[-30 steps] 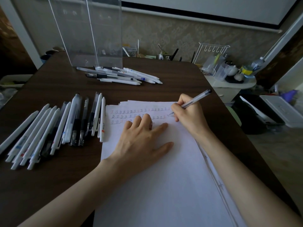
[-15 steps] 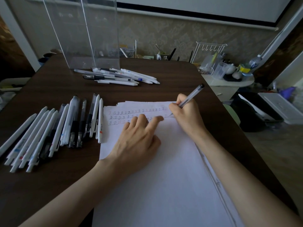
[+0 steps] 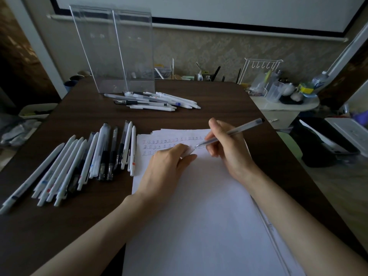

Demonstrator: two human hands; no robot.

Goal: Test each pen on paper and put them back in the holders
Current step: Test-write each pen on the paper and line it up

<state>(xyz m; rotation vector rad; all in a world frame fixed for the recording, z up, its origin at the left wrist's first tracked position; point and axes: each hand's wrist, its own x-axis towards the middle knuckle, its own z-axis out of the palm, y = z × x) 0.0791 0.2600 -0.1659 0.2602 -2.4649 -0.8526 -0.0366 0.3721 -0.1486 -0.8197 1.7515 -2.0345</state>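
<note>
A dark worktop (image 3: 209,112) is carrying everything, with open wood between the paper and the far pens and a bare strip along the right edge, beyond which the surface is dropping away to the floor. Two clear holders (image 3: 115,50) are standing upright and empty at the far side. A white paper stack (image 3: 199,216) is lying in the middle, its top rows filling with small written test marks. A long row of pens (image 3: 83,162) is lying just left of the paper, and a smaller heap of pens (image 3: 155,101) is resting in front of the holders.

The left hand (image 3: 167,168) is curling on the sheet, its grip pinching a small pale piece, seemingly a cap (image 3: 189,151). The right hand (image 3: 227,144) is closing its grip around a clear pen (image 3: 231,133), tip pointing at that piece just above the paper.

The step appears to be capping the pen after testing. Next, the tip needs lining up with the cap, then the pen calls for a reach across open worktop, clear of the far heap.
</note>
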